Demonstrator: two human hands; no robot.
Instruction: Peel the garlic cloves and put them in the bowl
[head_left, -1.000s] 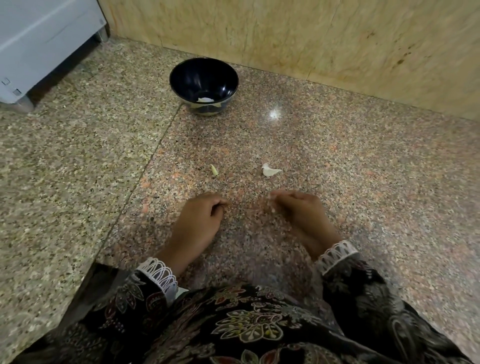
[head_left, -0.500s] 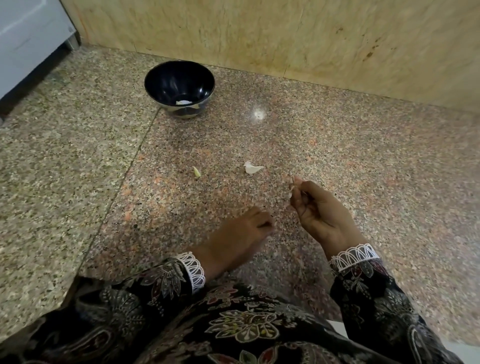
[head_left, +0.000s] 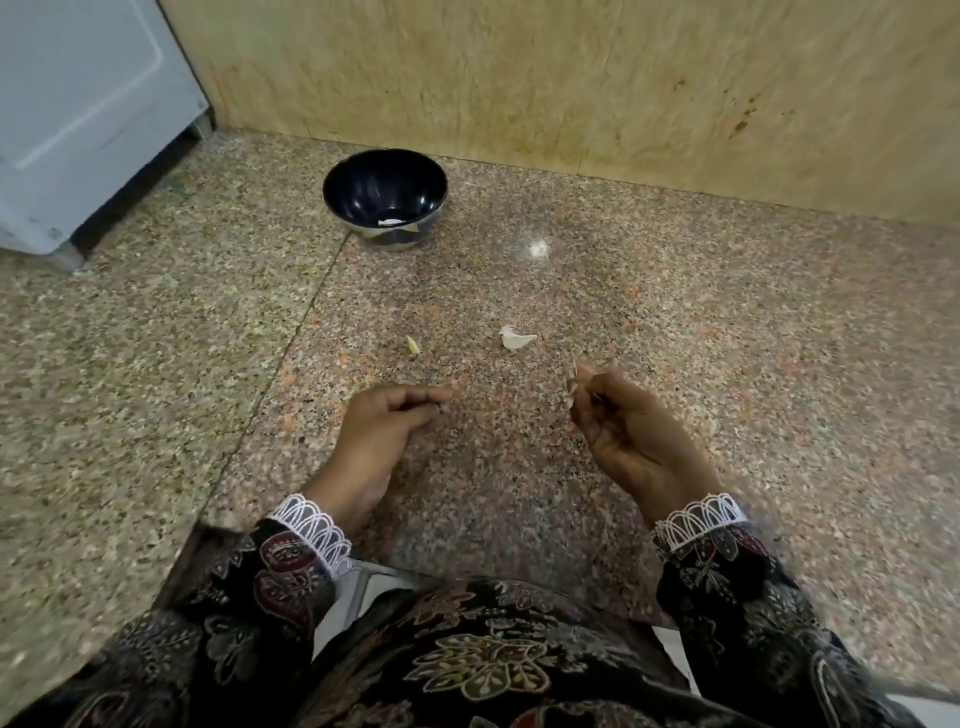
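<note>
While right hand (head_left: 631, 441) pinches peel (head_left: 572, 387), left hand (head_left: 382, 434) withdrawn

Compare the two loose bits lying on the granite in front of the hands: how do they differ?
The white scrap is larger, papery and crumpled; the yellowish bit is smaller and compact. The white scrap lies nearer the right hand, the yellowish bit nearer the left hand. Both lie untouched, outside the bowl.

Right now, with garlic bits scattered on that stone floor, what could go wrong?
1. The right hand pinches a thin pale garlic piece by its fingertips alone; it might slip and drop.
2. The dark round bowl sits far from both hands, so a tossed clove may miss it.
3. The white papery scrap and small yellowish bit lie loose and could get mixed with peeled cloves.
</note>
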